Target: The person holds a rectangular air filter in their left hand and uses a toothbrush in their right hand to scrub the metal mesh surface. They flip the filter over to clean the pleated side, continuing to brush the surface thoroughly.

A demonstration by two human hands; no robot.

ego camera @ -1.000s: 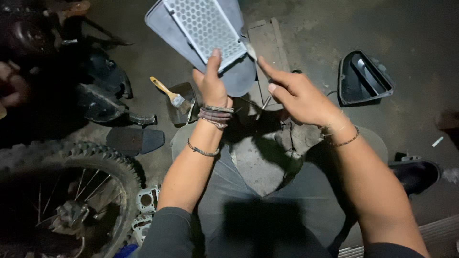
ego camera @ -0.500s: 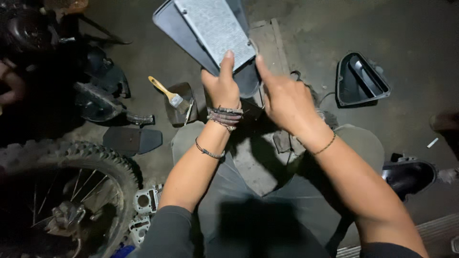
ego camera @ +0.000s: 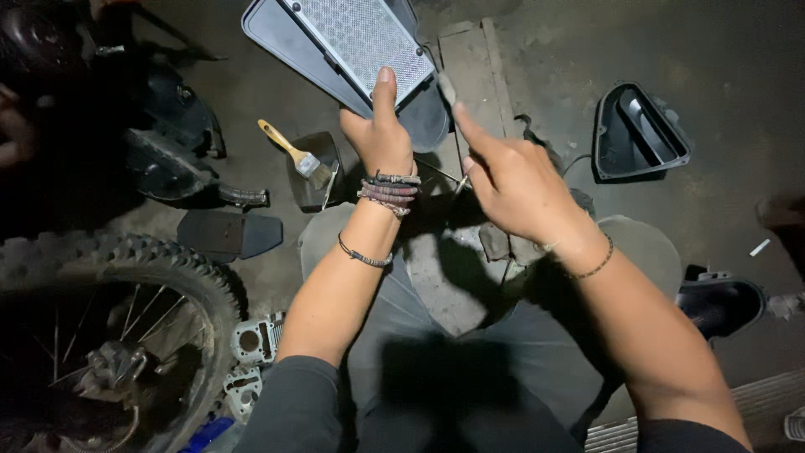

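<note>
My left hand (ego camera: 381,134) grips the near edge of a grey air filter (ego camera: 362,35), a flat panel with a pale honeycomb mesh, held up over the floor in front of me. Beads and a thin band circle that wrist. My right hand (ego camera: 511,180) hovers just to the filter's right with the forefinger stretched toward its corner, fingers apart and holding nothing. I sit with my knees apart on the concrete.
A small paintbrush (ego camera: 289,148) lies on a dark plastic piece at the left. A black airbox cover (ego camera: 639,130) rests at the right. A knobby motorcycle wheel (ego camera: 109,335) and an engine part (ego camera: 251,340) sit lower left. A black shoe (ego camera: 723,304) is at the right.
The filter has tilted and shifted slightly left. My right hand let go of its edge and drew back a little, forefinger now pointing at its corner.
</note>
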